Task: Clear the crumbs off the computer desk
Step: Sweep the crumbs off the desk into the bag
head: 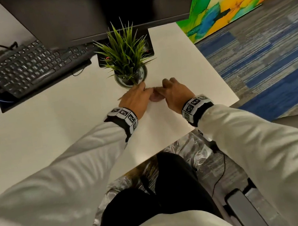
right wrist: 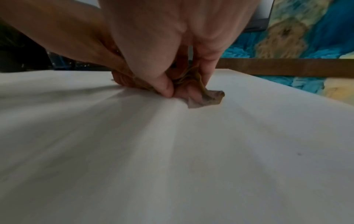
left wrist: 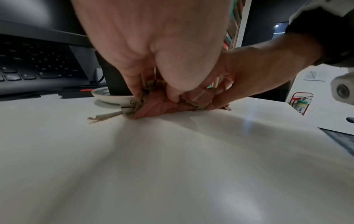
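While bunching a crumpled pinkish cloth (left wrist: 162, 104) against the white desk (head: 55, 124), curling left fingers (left wrist: 134, 84) and thumb into its folds, pinching it from the other side with right fingers (right wrist: 206, 66) and thumb. Pressing left hand (head: 136, 99) and right hand (head: 174, 92) together over it, near the desk's right edge, just in front of a potted grass plant (head: 128, 59). Sitting beyond: keyboard (head: 31, 67), monitor (head: 94, 10). Crumbs too small to tell.

Desk (left wrist: 172, 166) smooth, faintly glossy; cloth (left wrist: 159, 106) crumpled, matt
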